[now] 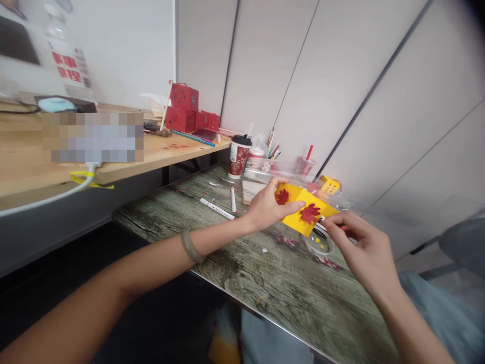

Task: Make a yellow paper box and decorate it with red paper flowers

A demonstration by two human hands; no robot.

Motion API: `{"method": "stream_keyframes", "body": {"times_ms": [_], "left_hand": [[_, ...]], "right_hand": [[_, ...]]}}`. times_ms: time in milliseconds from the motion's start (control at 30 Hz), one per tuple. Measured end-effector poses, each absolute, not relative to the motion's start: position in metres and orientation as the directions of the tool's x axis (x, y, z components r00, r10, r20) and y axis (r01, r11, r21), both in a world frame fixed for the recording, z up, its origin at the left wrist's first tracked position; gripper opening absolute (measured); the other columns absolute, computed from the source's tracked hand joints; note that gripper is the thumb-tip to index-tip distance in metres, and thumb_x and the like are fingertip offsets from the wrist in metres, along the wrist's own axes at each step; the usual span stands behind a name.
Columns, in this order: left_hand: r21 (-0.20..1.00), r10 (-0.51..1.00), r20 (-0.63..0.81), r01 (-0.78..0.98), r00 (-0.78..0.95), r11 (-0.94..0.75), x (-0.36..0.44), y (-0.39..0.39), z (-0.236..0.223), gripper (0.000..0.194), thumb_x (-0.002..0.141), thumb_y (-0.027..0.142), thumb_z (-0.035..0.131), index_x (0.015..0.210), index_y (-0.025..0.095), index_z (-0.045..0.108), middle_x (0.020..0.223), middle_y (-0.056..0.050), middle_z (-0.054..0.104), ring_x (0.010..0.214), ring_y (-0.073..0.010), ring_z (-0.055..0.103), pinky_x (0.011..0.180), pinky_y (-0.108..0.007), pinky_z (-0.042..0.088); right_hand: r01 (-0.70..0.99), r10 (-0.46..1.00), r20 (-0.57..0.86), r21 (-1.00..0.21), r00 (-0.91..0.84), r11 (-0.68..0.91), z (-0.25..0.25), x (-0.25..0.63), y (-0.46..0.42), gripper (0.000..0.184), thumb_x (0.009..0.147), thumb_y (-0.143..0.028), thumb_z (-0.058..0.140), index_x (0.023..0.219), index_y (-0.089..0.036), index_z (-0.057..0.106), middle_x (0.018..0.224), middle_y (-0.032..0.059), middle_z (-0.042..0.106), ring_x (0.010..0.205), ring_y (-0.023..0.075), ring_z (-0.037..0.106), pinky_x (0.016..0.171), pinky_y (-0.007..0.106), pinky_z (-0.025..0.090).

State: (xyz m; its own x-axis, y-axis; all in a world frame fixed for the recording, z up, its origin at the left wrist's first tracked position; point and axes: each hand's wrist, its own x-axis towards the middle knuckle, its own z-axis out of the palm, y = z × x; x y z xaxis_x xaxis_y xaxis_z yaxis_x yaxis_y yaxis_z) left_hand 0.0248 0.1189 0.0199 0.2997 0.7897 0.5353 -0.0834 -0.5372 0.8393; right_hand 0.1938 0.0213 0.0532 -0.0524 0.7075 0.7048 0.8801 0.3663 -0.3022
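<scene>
My left hand (pixel 267 206) grips a yellow paper box (pixel 292 221), its thumb lying across the front and its fingers behind. Two red paper flowers (pixel 309 214) decorate the sides facing me. The box is tilted and held above the table. At its right edge, my right hand (pixel 364 250) is closed in a pinch; whatever sits between those fingertips is too small to make out. Below the box lies a ring that looks like a roll of clear tape (pixel 316 251), with small yellow and white scraps inside it.
White marker pens (pixel 217 209) and red paper scraps (pixel 286 239) lie on the wood-patterned table (pixel 242 268). A lidded paper cup (pixel 238 157) stands behind. Another yellow box (pixel 329 186) is at the back right. Red boxes (pixel 182 119) sit on the raised wooden shelf (pixel 151 156).
</scene>
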Motion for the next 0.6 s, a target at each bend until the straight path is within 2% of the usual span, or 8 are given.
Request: {"method": "stream_keyframes", "body": {"times_ms": [133, 267, 400, 533, 600], "left_hand": [[0.764, 0.753, 0.612, 0.066, 0.241, -0.642, 0.023, 0.111, 0.023, 0.062, 0.065, 0.05, 0.065, 0.115, 0.023, 0.04, 0.111, -0.007, 0.054, 0.1, -0.0236, 0.053, 0.086, -0.039, 0.042], [0.689, 0.706, 0.663, 0.166, 0.248, -0.706, 0.022, 0.103, 0.024, 0.066, 0.063, 0.049, 0.066, 0.117, 0.022, 0.039, 0.111, -0.008, 0.056, 0.098, -0.0254, 0.055, 0.083, -0.04, 0.044], [0.592, 0.632, 0.74, 0.222, 0.231, -0.775, 0.025, 0.097, 0.022, 0.07, 0.063, 0.049, 0.066, 0.119, 0.02, 0.036, 0.111, -0.009, 0.057, 0.099, -0.0251, 0.056, 0.085, -0.039, 0.045], [0.393, 0.43, 0.886, 0.211, 0.176, -0.895, 0.029, 0.093, 0.017, 0.069, 0.065, 0.042, 0.067, 0.12, 0.02, 0.031, 0.125, -0.011, 0.048, 0.116, -0.0234, 0.047, 0.099, -0.038, 0.036], [0.441, 0.474, 0.869, 0.209, 0.144, -0.873, 0.03, 0.093, 0.016, 0.069, 0.065, 0.043, 0.067, 0.119, 0.02, 0.031, 0.123, -0.011, 0.049, 0.114, -0.0244, 0.048, 0.097, -0.039, 0.038]], "right_hand": [[0.855, 0.826, 0.564, -0.441, 0.028, 0.272, 0.05, 0.191, 0.026, 0.02, 0.078, -0.036, 0.055, 0.07, -0.019, 0.064, 0.069, 0.0004, 0.065, 0.051, 0.0125, 0.055, 0.044, 0.024, 0.041], [0.827, 0.868, 0.491, -0.518, 0.079, 0.217, 0.049, 0.192, 0.028, 0.023, 0.077, -0.037, 0.054, 0.073, -0.018, 0.065, 0.069, 0.001, 0.067, 0.054, 0.0134, 0.056, 0.045, 0.023, 0.041], [0.839, 0.864, 0.489, -0.516, 0.121, 0.174, 0.047, 0.189, 0.029, 0.022, 0.074, -0.037, 0.054, 0.065, -0.019, 0.063, 0.06, -0.001, 0.062, 0.048, 0.0118, 0.051, 0.043, 0.023, 0.037], [0.882, 0.82, 0.544, -0.458, 0.178, 0.113, 0.044, 0.186, 0.027, 0.02, 0.07, -0.035, 0.058, 0.057, -0.02, 0.06, 0.047, -0.0034, 0.052, 0.041, 0.0105, 0.043, 0.041, 0.023, 0.031], [0.902, 0.777, 0.597, -0.422, 0.201, 0.091, 0.044, 0.185, 0.025, 0.021, 0.07, -0.038, 0.06, 0.058, -0.021, 0.06, 0.05, -0.0021, 0.055, 0.043, 0.0117, 0.044, 0.043, 0.025, 0.03]]}}
